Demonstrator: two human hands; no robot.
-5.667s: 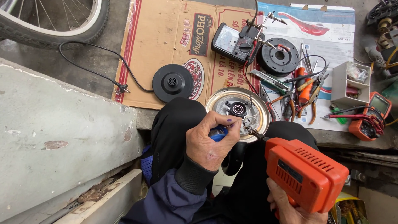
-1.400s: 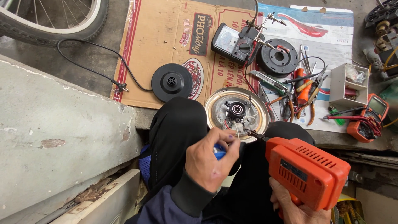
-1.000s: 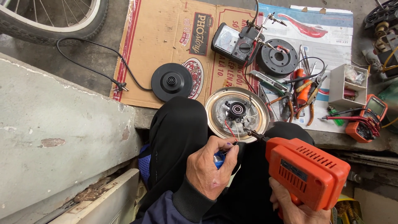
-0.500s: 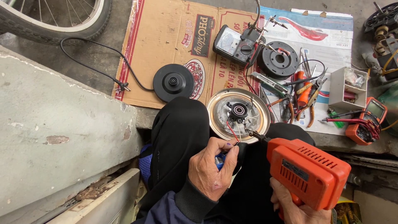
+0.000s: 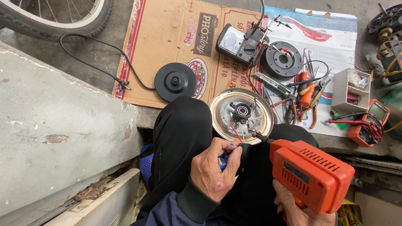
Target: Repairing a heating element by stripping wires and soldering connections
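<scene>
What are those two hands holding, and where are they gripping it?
The right hand grips the orange soldering gun by its handle, underneath. The left hand pinches a small blue object, mostly hidden in its fingers; what it is cannot be told.

Lit evenly by soft, diffuse daylight; no harsh shadows, only faint ones under the knees. Sharp across most of the frame, colours vivid. Mild glare on the round metal base (image 5: 241,116). Slight wide-angle bending at the edges, notably along the tyre (image 5: 54,25).
</scene>
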